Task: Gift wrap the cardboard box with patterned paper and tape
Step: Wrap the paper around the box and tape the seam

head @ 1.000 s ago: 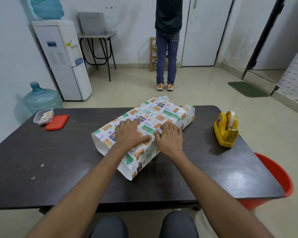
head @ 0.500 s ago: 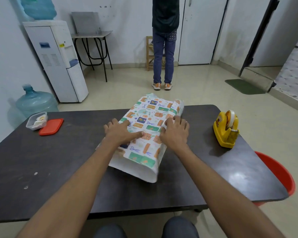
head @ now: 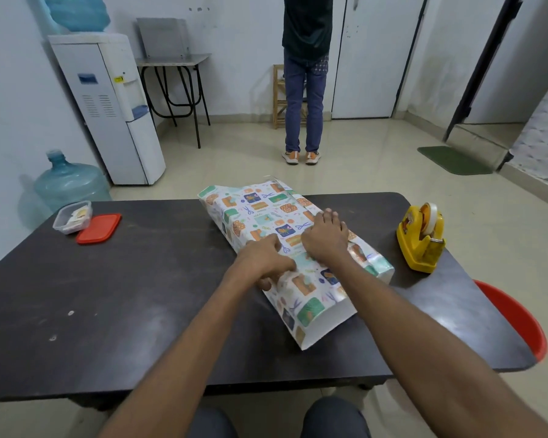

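Note:
The box wrapped in patterned paper (head: 260,213) lies in the middle of the dark table (head: 124,295), its long axis running from far left to near right. The paper's near end (head: 317,324) is an unfolded white-lined sleeve that sticks out past the box. My left hand (head: 263,260) presses on the package's left edge with fingers curled against the paper. My right hand (head: 326,238) lies flat on top, palm down. A yellow tape dispenser (head: 423,238) stands to the right, a hand's width from the package.
A clear plastic tub (head: 72,216) and its red lid (head: 99,228) sit at the table's far left. A red bucket (head: 516,317) stands by the right table edge. A person (head: 304,74) stands on the floor beyond, near a water dispenser (head: 108,105) and a bottle (head: 67,181).
The package has been turned clockwise under my hands: its open near end swung from near left to near right. Both hands stayed on it.

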